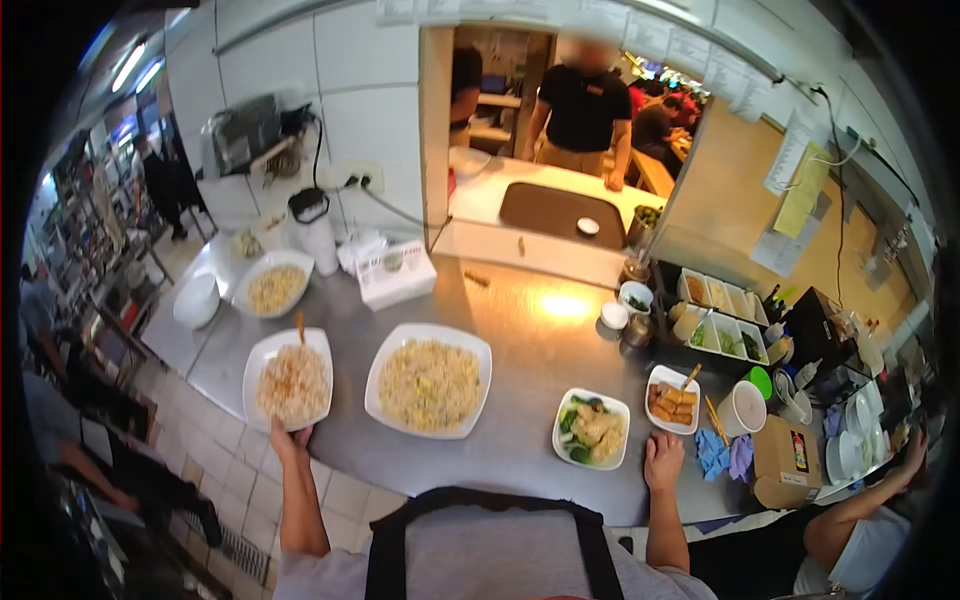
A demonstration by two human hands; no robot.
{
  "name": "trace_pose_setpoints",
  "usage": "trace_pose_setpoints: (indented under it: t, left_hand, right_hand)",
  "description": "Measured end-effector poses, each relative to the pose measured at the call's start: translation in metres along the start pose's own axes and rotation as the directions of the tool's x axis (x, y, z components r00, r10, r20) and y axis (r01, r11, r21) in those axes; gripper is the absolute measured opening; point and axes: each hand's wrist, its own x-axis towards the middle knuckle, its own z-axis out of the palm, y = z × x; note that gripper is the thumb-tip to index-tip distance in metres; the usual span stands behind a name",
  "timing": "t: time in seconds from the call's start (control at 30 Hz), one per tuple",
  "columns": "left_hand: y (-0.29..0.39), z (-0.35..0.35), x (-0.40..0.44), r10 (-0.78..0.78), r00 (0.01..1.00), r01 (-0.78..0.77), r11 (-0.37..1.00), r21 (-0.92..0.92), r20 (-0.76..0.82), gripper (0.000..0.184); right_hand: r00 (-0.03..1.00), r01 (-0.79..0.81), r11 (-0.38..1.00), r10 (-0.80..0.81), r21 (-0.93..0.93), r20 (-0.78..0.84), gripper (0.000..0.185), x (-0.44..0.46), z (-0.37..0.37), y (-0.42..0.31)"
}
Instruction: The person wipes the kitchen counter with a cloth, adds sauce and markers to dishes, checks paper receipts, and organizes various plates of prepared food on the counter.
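My left hand (291, 438) holds the near edge of a white bowl of rice (292, 384) with brown topping, a utensil standing at its far side. To its right is a large white dish of fried rice (428, 382). My right hand (663, 460) rests on the steel counter just below a small white dish of browned rolls (672, 401); its fingers are bent and touch the dish's near edge or lie close to it, and whether they grip anything is hard to tell. Left of that hand sits a square dish of greens and pale pieces (590, 430).
Another rice bowl (272, 286), white bowls (197, 301) and a white box (396, 274) stand at the back left. Condiment trays (725, 335), a white tub (742, 409) and a cardboard box (786, 462) fill the right. A person (585, 110) stands behind the pass window; a co-worker's arm (870, 497) is lower right.
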Motion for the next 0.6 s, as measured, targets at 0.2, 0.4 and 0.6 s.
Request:
trace_pose_setpoints:
  t: [0.2,0.4,0.6]
  left_hand:
    - [-0.003,-0.005,0.01,0.036,0.992,-0.024,0.995,0.095,-0.118,0.05]
    - [-0.009,0.017,0.0,-0.026,0.999,0.03,0.987,0.156,-0.027,0.052]
    - [0.018,0.016,0.017,0.01,1.0,-0.017,0.862,0.506,0.016,0.051]
  right_hand:
    - [0.999,-0.033,0.999,0.032,0.033,0.018,0.015,0.002,-0.002,-0.002]
    - [0.996,0.001,0.991,-0.014,0.137,0.092,0.021,-0.009,-0.015,0.009]
    - [0.989,-0.14,0.99,0.14,-0.005,0.048,0.027,-0.019,-0.015,0.058]
